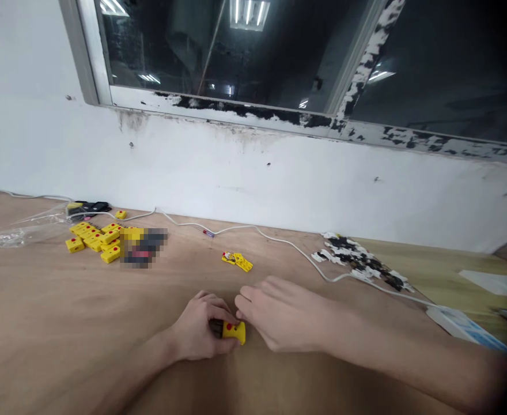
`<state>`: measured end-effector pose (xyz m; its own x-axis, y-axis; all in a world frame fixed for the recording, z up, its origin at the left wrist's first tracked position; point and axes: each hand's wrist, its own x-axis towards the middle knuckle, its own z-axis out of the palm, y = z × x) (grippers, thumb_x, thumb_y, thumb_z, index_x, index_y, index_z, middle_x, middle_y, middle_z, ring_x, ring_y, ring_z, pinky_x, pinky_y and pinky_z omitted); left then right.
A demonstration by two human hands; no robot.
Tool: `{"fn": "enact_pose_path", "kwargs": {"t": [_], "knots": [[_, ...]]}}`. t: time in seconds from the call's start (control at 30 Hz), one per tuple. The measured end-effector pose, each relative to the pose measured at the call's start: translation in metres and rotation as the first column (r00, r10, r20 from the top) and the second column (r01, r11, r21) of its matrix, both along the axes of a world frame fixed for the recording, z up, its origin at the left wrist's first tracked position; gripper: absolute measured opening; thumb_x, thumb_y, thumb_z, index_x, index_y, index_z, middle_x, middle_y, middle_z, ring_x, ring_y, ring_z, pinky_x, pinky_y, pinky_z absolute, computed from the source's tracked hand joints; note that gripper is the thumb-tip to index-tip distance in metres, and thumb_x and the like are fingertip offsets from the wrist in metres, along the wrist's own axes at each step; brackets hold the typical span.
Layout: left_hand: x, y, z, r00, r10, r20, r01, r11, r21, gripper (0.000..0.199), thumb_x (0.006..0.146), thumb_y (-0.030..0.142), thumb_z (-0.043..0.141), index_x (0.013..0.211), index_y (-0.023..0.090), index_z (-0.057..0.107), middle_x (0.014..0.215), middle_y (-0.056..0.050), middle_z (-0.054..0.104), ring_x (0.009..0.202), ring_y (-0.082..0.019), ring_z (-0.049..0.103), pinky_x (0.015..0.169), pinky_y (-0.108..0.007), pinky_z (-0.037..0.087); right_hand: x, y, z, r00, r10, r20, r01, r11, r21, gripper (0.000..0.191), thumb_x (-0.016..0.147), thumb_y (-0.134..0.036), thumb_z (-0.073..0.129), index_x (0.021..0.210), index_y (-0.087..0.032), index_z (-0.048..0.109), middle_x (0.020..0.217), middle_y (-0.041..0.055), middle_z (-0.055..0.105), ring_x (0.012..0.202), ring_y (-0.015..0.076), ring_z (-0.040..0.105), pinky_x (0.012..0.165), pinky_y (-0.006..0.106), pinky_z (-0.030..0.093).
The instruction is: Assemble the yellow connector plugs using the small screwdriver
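The broadest thing under me is the wooden table (63,311); above its near middle are my two hands. My left hand (197,328) is closed around a small yellow block (239,332) with a dark end, thumb below and fingers over the top, its yellow end poking out past my fingertips. My right hand (279,317) is curled in beside that end, fingers bunched nearly shut — whether they pinch anything, I cannot tell.

I judge the block light and stiff, probably smooth plastic that could slip if pinched by a corner, and sturdy enough for a firm hold. I'd take it by its two long sides, leaving the yellow end free.

Counting down by size: one white cable (333,280), one clear bag (33,226), one heap of black-and-white parts (357,256) too tangled to count, and one pile of yellow blocks (93,237) — roughly ten, some overlapping. Then two loose yellow pieces (243,263), touching, one lone block (121,214) by the cable, and one tiny red-and-purple stick (208,233).
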<state>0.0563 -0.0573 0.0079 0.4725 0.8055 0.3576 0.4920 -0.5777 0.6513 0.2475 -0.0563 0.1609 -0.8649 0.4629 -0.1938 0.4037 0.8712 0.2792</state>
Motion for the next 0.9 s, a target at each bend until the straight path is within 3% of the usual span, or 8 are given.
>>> {"fn": "enact_pose_path", "kwargs": {"t": [0.17, 0.33, 0.4, 0.5, 0.57, 0.67, 0.77, 0.9], "knots": [[-0.001, 0.001, -0.003, 1.0, -0.011, 0.027, 0.012, 1.0, -0.021, 0.025, 0.063, 0.028, 0.086, 0.087, 0.029, 0.077, 0.094, 0.003, 0.077, 0.088, -0.019, 0.068, 0.092, -0.034, 0.043, -0.009, 0.003, 0.008, 0.999, 0.008, 0.033, -0.006, 0.998, -0.059, 0.011, 0.075, -0.013, 0.07, 0.084, -0.016, 0.063, 0.077, 0.0049, 0.067, 0.058, 0.0176, 0.058, 0.048, 0.029, 0.024], [0.0, -0.002, 0.003, 1.0, 0.01, 0.013, -0.01, 0.998, -0.061, 0.035, 0.06, 0.023, 0.086, 0.093, 0.028, 0.076, 0.094, 0.003, 0.076, 0.088, -0.019, 0.067, 0.087, -0.033, 0.043, -0.002, 0.01, 0.008, 0.942, -0.322, 0.098, 0.335, 0.922, -0.193, 0.021, 0.088, -0.023, 0.056, 0.069, -0.018, 0.062, 0.052, 0.0023, 0.056, 0.038, 0.0142, 0.044, 0.042, 0.028, 0.022], [0.0, -0.003, 0.004, 0.999, 0.033, 0.012, -0.032, 0.997, -0.072, 0.038, 0.059, 0.022, 0.086, 0.095, 0.028, 0.075, 0.095, 0.002, 0.076, 0.088, -0.02, 0.067, 0.087, -0.033, 0.044, 0.002, 0.01, 0.007, 0.962, -0.274, 0.011, 0.269, 0.934, -0.237, 0.006, 0.086, -0.023, 0.06, 0.085, -0.019, 0.064, 0.065, 0.0027, 0.063, 0.045, 0.0143, 0.05, 0.043, 0.027, 0.024], [0.0, -0.002, 0.002, 1.0, 0.026, -0.001, -0.026, 0.998, -0.064, 0.039, 0.059, 0.025, 0.085, 0.096, 0.028, 0.075, 0.095, 0.002, 0.076, 0.09, -0.021, 0.067, 0.089, -0.034, 0.043, 0.002, 0.011, 0.006, 0.994, -0.101, -0.032, 0.093, 0.975, -0.204, 0.015, 0.075, -0.014, 0.066, 0.09, -0.018, 0.064, 0.078, 0.005, 0.068, 0.057, 0.0165, 0.058, 0.046, 0.027, 0.026], [0.001, 0.0, 0.0, 1.0, 0.014, -0.028, -0.015, 0.999, -0.044, 0.038, 0.06, 0.027, 0.084, 0.097, 0.028, 0.075, 0.095, 0.002, 0.075, 0.09, -0.021, 0.066, 0.09, -0.035, 0.043, -0.005, 0.014, 0.005, 0.98, -0.197, 0.029, 0.198, 0.953, -0.227, 0.006, 0.078, -0.017, 0.062, 0.081, -0.017, 0.067, 0.071, 0.0062, 0.066, 0.053, 0.0171, 0.056, 0.046, 0.028, 0.026], [0.002, 0.0, 0.002, 0.997, 0.0, -0.082, -0.001, 1.0, -0.019, 0.036, 0.064, 0.03, 0.082, 0.099, 0.028, 0.075, 0.096, 0.001, 0.074, 0.091, -0.021, 0.065, 0.09, -0.035, 0.043, -0.016, 0.025, 0.007, 0.822, -0.538, 0.187, 0.565, 0.73, -0.385, 0.029, 0.089, -0.028, 0.049, 0.073, -0.016, 0.07, 0.057, 0.0057, 0.06, 0.041, 0.0155, 0.048, 0.044, 0.028, 0.03], [0.0, -0.003, 0.012, 0.987, -0.014, -0.157, 0.013, 1.0, -0.005, 0.035, 0.067, 0.032, 0.081, 0.101, 0.028, 0.073, 0.098, 0.002, 0.073, 0.092, -0.021, 0.065, 0.09, -0.035, 0.044, -0.013, 0.038, 0.01, 0.705, -0.637, 0.31, 0.69, 0.516, -0.508, 0.039, 0.092, -0.034, 0.042, 0.076, -0.016, 0.073, 0.048, 0.001, 0.05, 0.035, 0.0129, 0.042, 0.043, 0.027, 0.032], [-0.019, -0.009, 0.026, 0.961, 0.04, -0.274, -0.049, 0.998, -0.026, 0.029, 0.073, 0.034, 0.077, 0.099, 0.024, 0.068, 0.095, 0.0, 0.071, 0.087, -0.02, 0.064, 0.083, -0.034, 0.048, 0.023, 0.043, 0.0, 0.705, -0.678, 0.209, 0.621, 0.448, -0.644, 0.046, 0.094, -0.048, 0.04, 0.087, -0.018, 0.075, 0.055, -0.0012, 0.048, 0.041, 0.0112, 0.041, 0.046, 0.026, 0.032]]}}
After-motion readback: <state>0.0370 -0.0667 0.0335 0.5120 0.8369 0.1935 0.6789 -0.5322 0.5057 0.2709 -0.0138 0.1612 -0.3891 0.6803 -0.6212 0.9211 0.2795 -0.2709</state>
